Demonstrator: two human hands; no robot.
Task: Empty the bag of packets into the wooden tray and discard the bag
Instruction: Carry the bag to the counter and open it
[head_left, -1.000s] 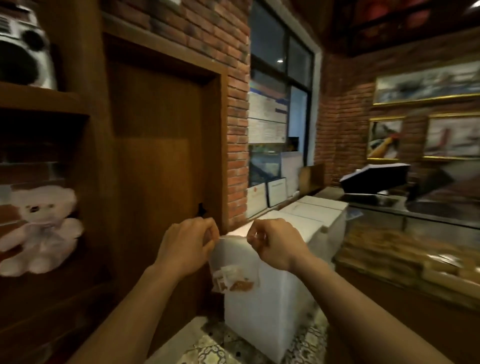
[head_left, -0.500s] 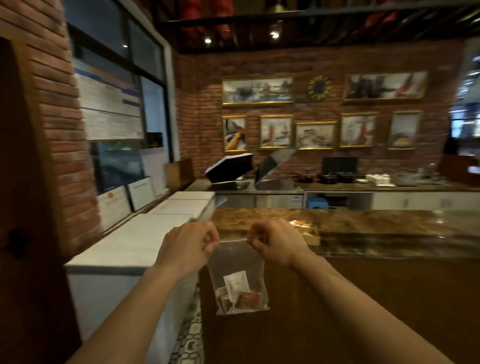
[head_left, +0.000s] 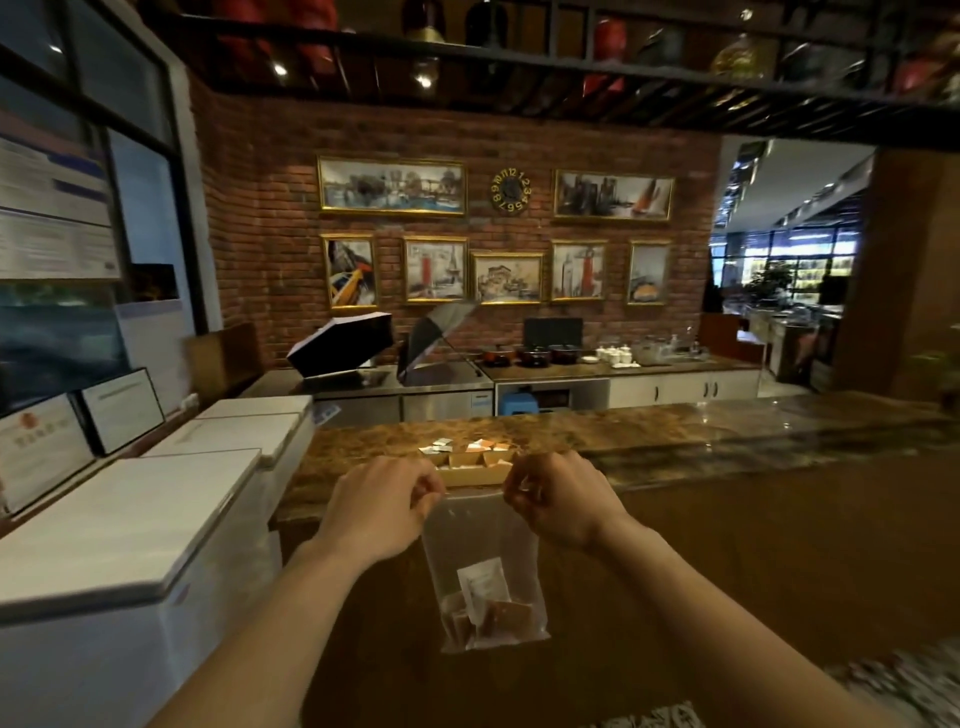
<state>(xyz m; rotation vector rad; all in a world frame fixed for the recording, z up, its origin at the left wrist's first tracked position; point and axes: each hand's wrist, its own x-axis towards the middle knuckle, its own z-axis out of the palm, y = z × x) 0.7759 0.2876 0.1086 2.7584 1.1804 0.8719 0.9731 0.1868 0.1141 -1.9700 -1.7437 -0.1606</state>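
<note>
A clear plastic bag (head_left: 480, 540) hangs between my hands, with several white and brown packets (head_left: 488, 605) lying at its bottom. My left hand (head_left: 382, 506) pinches the bag's top left corner and my right hand (head_left: 556, 499) pinches the top right corner. Just behind my hands, a wooden tray (head_left: 470, 470) with compartments sits on the marble counter (head_left: 675, 436). White and orange packets lie in the tray. The bag hangs in front of the counter's dark wooden face, below the tray.
White chest freezers (head_left: 156, 499) stand close on my left. Framed notices (head_left: 78, 426) lean against the window sill. Behind the counter is a back counter with pots (head_left: 530, 356), white jars and a raised lid (head_left: 340, 345). Patterned floor tiles show at the bottom right.
My view has swung right, from the wooden door and freezers to facing the counter, and come nearer. Both hands keep the same pinch on the top of the hanging bag.
</note>
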